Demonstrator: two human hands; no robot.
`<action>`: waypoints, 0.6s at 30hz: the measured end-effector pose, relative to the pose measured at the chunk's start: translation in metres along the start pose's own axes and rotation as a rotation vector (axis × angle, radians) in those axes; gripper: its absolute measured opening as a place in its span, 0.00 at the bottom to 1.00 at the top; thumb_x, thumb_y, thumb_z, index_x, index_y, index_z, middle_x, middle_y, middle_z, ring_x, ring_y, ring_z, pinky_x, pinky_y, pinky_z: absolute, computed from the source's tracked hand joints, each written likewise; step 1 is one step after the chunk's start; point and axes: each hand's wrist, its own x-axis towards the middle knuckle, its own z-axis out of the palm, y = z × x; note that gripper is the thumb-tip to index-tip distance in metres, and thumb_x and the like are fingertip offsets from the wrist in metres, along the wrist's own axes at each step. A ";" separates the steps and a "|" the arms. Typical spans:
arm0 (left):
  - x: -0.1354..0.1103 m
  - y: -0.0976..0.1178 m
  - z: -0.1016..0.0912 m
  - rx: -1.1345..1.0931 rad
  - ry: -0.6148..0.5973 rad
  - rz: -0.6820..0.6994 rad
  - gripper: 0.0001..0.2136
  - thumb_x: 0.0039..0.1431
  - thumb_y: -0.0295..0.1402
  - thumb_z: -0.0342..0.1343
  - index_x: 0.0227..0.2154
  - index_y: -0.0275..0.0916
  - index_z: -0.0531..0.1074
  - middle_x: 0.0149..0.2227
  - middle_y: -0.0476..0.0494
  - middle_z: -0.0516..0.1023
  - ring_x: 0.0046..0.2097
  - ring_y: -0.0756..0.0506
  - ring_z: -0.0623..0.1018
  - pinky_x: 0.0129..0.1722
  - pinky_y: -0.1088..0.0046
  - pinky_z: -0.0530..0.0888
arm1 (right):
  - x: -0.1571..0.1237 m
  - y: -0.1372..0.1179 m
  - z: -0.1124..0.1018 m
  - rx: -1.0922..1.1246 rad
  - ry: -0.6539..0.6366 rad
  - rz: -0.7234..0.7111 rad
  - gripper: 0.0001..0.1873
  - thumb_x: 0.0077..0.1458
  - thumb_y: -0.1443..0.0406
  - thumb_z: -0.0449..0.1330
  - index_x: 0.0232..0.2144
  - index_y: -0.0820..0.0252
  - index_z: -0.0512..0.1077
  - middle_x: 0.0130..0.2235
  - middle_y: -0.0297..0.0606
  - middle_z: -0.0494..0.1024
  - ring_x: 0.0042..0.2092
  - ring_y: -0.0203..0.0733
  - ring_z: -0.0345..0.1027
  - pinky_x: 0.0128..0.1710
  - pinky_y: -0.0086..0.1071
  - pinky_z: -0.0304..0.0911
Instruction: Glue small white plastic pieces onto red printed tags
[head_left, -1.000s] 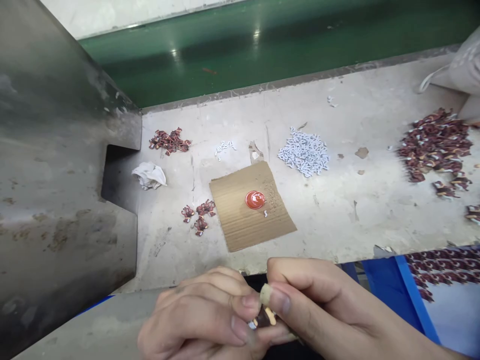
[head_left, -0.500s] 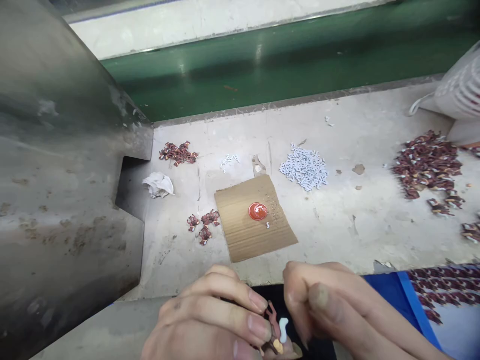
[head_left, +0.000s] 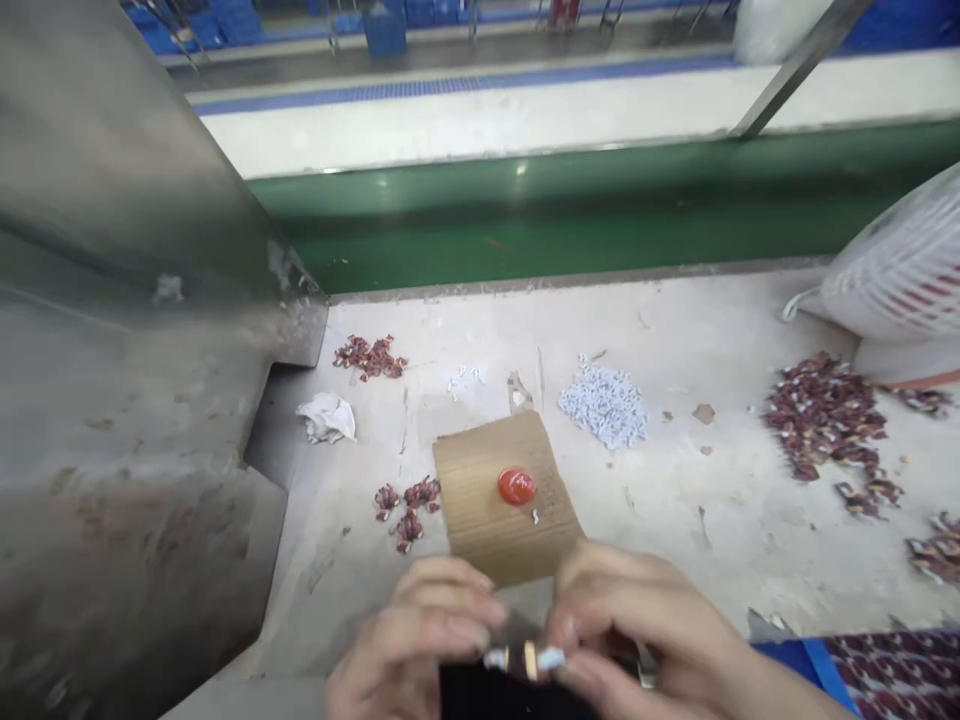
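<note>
Between my hands, low in the view, is a small dark brown figurine (head_left: 519,661) with a tan band and pale pieces at both ends; motion blurs its detail. My left hand (head_left: 412,635) has curled fingers around its left end. The thumb and fingers of my right hand (head_left: 637,625) pinch its right end. Just beyond my hands lies a cardboard sheet (head_left: 480,525), bearing a glossy red-orange blob (head_left: 517,486) and one small pale curved piece (head_left: 535,517). A heap of similar pale blue-white pieces (head_left: 604,403) lies behind it on the right.
Brown figurines form a small group (head_left: 409,510), a back-left pile (head_left: 370,357) and a large right pile (head_left: 823,415). Crumpled white tissue (head_left: 328,417) sits near a metal panel (head_left: 150,400). A white sack (head_left: 904,265) stands right, above a blue-edged tray of figurines (head_left: 896,675).
The camera view has tipped upward, so the table things appear lower. My hands have come closer together, and the figurine has turned sideways with my right fingers now at its end.
</note>
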 end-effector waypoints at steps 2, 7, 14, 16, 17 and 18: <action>0.000 -0.013 -0.024 0.293 -0.063 -0.065 0.20 0.58 0.50 0.71 0.50 0.48 0.80 0.50 0.40 0.88 0.49 0.35 0.87 0.46 0.59 0.87 | 0.028 0.034 -0.030 -0.281 0.062 0.028 0.22 0.73 0.57 0.50 0.30 0.55 0.75 0.28 0.35 0.78 0.30 0.36 0.74 0.30 0.28 0.72; 0.008 -0.046 -0.091 0.995 -0.266 0.004 0.20 0.66 0.33 0.60 0.61 0.49 0.73 0.59 0.40 0.83 0.58 0.34 0.84 0.56 0.56 0.84 | 0.134 0.132 -0.136 -0.799 0.345 0.378 0.11 0.70 0.59 0.64 0.48 0.59 0.77 0.50 0.41 0.82 0.46 0.45 0.78 0.47 0.45 0.76; 0.010 -0.049 -0.097 1.028 -0.440 0.039 0.29 0.65 0.27 0.58 0.68 0.52 0.65 0.57 0.43 0.86 0.55 0.38 0.86 0.52 0.67 0.85 | 0.200 0.166 -0.176 -0.942 0.354 0.494 0.15 0.69 0.59 0.65 0.55 0.59 0.76 0.56 0.44 0.80 0.51 0.50 0.78 0.51 0.49 0.76; 0.013 -0.044 -0.090 1.012 -0.417 -0.023 0.27 0.66 0.26 0.58 0.66 0.51 0.67 0.54 0.42 0.86 0.53 0.39 0.86 0.50 0.67 0.85 | 0.190 0.156 -0.172 -0.900 0.384 0.429 0.13 0.69 0.60 0.64 0.52 0.60 0.77 0.53 0.45 0.81 0.50 0.50 0.78 0.50 0.49 0.75; 0.016 -0.041 -0.086 1.005 -0.405 -0.048 0.26 0.67 0.26 0.57 0.66 0.51 0.68 0.53 0.42 0.86 0.53 0.39 0.86 0.50 0.67 0.85 | 0.180 0.149 -0.168 -0.866 0.401 0.368 0.12 0.70 0.59 0.64 0.50 0.60 0.79 0.52 0.47 0.81 0.49 0.51 0.78 0.50 0.49 0.74; 0.018 -0.039 -0.083 1.000 -0.393 -0.060 0.25 0.67 0.25 0.57 0.65 0.50 0.69 0.53 0.42 0.86 0.53 0.40 0.86 0.50 0.67 0.85 | 0.167 0.143 -0.163 -0.814 0.413 0.274 0.11 0.71 0.59 0.62 0.49 0.58 0.79 0.52 0.47 0.81 0.49 0.49 0.77 0.50 0.47 0.74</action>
